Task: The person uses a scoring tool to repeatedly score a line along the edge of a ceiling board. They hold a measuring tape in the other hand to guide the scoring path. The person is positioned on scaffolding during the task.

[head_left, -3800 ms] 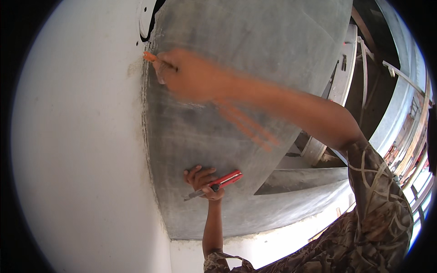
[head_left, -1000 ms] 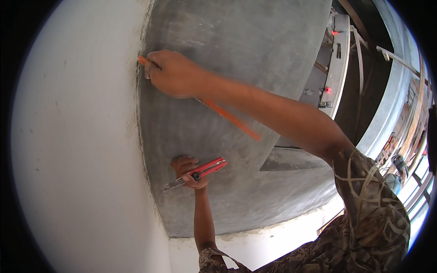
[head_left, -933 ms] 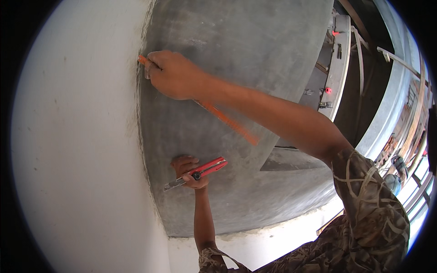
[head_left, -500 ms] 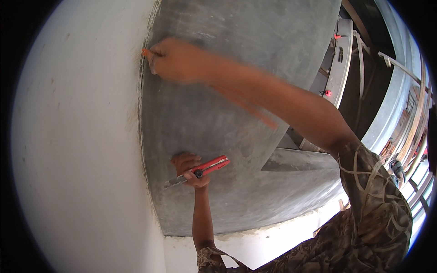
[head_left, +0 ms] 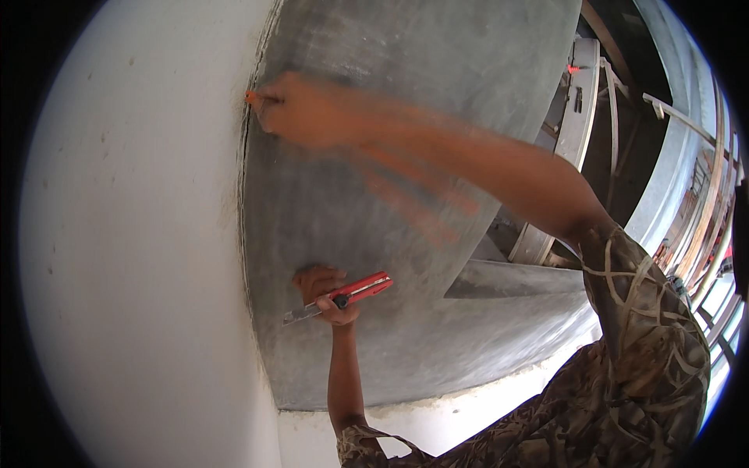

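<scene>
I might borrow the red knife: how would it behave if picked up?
The red knife seems stiff, straight along its length. It may be light: the left hand alone holds it. Its thin, exposed blade could snap if pushed sideways.

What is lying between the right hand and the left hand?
In the head view, only a bare stretch of grey surface lies between the right hand and the left hand.

right-edge glare, blurred right hand (head_left: 300,113)
</scene>
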{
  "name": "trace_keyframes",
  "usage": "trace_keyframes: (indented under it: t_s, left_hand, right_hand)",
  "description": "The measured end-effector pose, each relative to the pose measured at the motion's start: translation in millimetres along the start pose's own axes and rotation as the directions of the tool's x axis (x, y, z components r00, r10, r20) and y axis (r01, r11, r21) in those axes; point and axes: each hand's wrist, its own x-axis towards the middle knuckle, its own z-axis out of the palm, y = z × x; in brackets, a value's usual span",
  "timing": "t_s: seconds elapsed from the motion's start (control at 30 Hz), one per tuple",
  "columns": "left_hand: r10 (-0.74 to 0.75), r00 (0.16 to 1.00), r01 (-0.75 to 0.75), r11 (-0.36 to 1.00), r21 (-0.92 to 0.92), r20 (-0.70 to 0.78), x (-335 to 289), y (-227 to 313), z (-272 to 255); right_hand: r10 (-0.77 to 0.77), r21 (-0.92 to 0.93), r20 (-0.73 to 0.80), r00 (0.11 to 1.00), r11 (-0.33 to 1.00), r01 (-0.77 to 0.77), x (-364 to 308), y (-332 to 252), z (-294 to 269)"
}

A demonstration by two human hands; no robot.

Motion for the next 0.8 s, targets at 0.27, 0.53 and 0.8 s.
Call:
trace_keyframes:
  t_s: [0.27,0.53,0.8]
  left_hand:
    - [-0.009,0.998,0.007,0.999,-0.039,-0.055,2.3,2.8,6.2]
    - [-0.016,1.000,0.016,0.999,-0.037,0.011,4.0,4.5,8.4]
    - [-0.008,1.000,0.009,0.999,-0.044,0.023,5.3,3.5,-5.3]
  right_hand:
    - [-0.008,-0.023,-0.081,0.997,1.000,0.006,-1.6,2.3,11.4]
    - [-0.021,0.026,-0.148,0.989,0.999,0.025,-0.7,9.9,15.2]
    - [0.082,0.034,0.221,0.972,0.995,-0.091,12.6,-7.7,-17.4]
